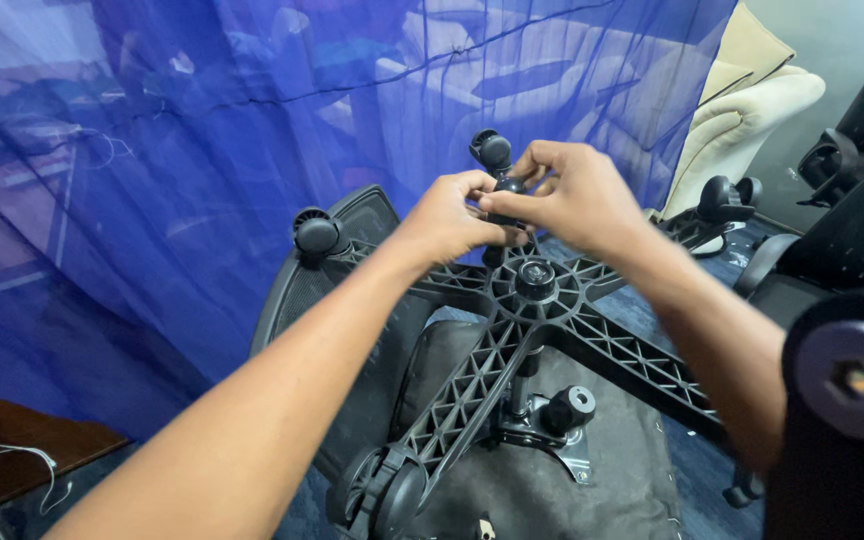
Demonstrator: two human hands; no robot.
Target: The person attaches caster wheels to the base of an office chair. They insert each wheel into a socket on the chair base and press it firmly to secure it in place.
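Note:
An office chair lies upside down with its black five-arm star base (512, 330) facing up at centre frame. My left hand (447, 220) and my right hand (567, 195) meet over the far arm of the base. Both pinch around the stem below a black caster wheel (493, 150) that stands at that arm's tip. Other casters sit on the arm ends at the left (316, 235), right (727, 197) and near bottom (382, 490). The central hub (535, 278) lies just below my hands. The seat underside (612, 470) with its metal lever mechanism (552, 415) shows beneath the base.
A blue mesh net (202, 150) hangs across the left and back. A cream upholstered chair (742, 110) stands at the back right. More black chair parts (852, 250) crowd the right edge, with a round black disc (852, 375) very near. A wooden surface (12, 440) shows at bottom left.

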